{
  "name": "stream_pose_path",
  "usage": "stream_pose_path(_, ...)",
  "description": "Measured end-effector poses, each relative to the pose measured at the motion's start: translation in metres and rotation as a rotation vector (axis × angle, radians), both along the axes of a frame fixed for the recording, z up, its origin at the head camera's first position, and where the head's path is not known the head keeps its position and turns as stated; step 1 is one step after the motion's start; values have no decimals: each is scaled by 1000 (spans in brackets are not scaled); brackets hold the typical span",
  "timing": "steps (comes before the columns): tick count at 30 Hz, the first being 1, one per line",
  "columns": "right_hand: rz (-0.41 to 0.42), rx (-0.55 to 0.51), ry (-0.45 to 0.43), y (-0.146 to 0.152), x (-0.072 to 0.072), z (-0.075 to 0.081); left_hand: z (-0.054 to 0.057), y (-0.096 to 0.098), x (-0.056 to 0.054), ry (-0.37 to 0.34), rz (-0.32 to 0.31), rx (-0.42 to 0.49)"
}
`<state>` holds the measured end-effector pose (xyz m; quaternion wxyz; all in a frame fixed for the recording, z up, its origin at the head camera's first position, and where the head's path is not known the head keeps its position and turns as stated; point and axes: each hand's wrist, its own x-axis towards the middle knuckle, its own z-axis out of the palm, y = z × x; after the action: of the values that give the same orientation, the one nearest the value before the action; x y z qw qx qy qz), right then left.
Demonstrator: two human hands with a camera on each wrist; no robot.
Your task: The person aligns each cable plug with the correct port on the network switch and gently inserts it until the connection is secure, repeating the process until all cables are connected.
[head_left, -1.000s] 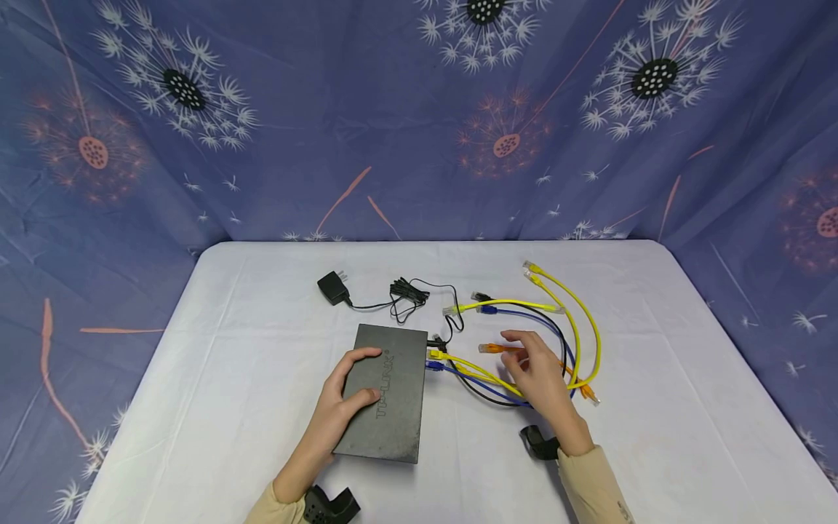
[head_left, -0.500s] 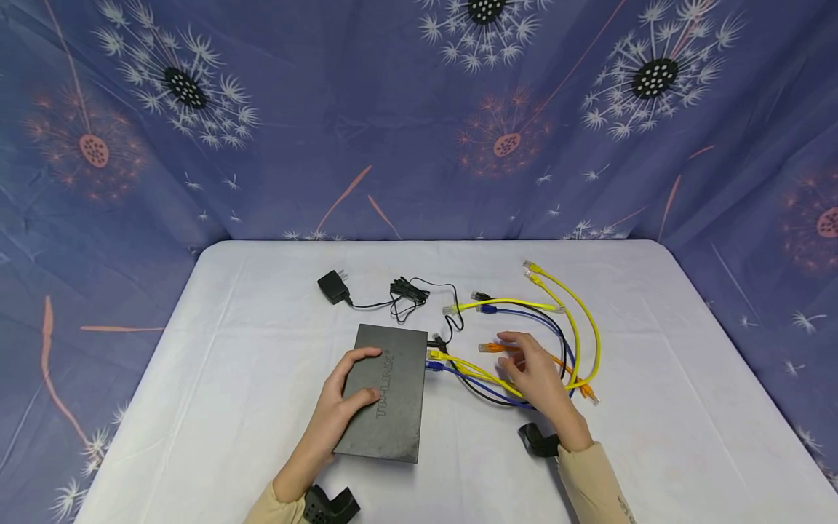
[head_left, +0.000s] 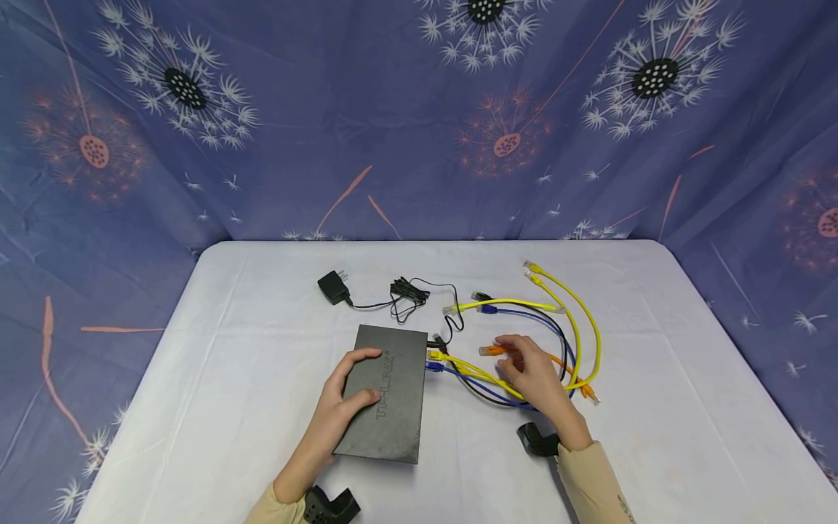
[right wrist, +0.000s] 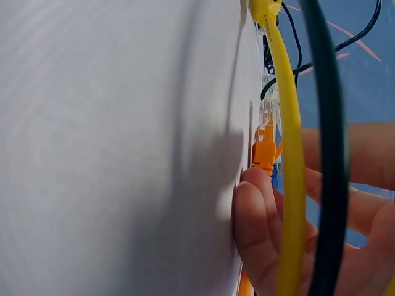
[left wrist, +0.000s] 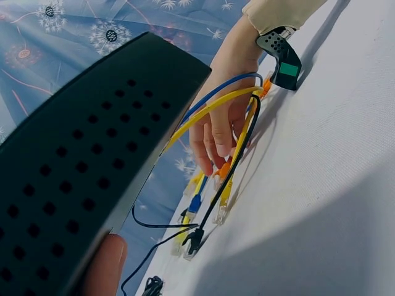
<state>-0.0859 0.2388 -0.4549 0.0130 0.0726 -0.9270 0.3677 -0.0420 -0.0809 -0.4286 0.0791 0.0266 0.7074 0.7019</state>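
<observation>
My left hand [head_left: 343, 404] grips a dark grey TP-LINK network switch [head_left: 399, 437], its thumb and a finger lying on the top. In the left wrist view the switch's vented side [left wrist: 80, 166] fills the left, with one fingertip at its edge. A yellow plug [head_left: 436, 355] and a blue plug [head_left: 434, 366] sit at the switch's right side, a black power plug [head_left: 435, 344] above them. My right hand [head_left: 537, 378] holds an orange network cable, its curled fingertips right behind the orange plug [right wrist: 264, 151]. Part of the cable is hidden by the hand.
A black power adapter [head_left: 334, 287] lies at the back, its bundled cord [head_left: 409, 291] running to the switch. Loose ends of yellow cable [head_left: 592, 327], blue cable [head_left: 524, 313] and black cable [head_left: 553, 325] spread behind and right of my right hand on the white table [head_left: 655, 437].
My right hand has shifted slightly left, its fingers closing in on the orange cable, whose plug has moved slightly. The left hand and the switch stay nearly still.
</observation>
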Motion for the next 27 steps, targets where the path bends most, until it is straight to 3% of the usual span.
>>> stream_pose_path(10, -28, 20, 17, -2, 0, 1, 0, 0, 1, -1, 1, 4)
stream_pose_path(20, -63, 4, 306, -3, 3, 11, 2, 1, 2, -18, -12, 32)
stream_pose_path(27, -83, -31, 363, -1, 6, 23, 2, 2, 2, -20, -13, 24)
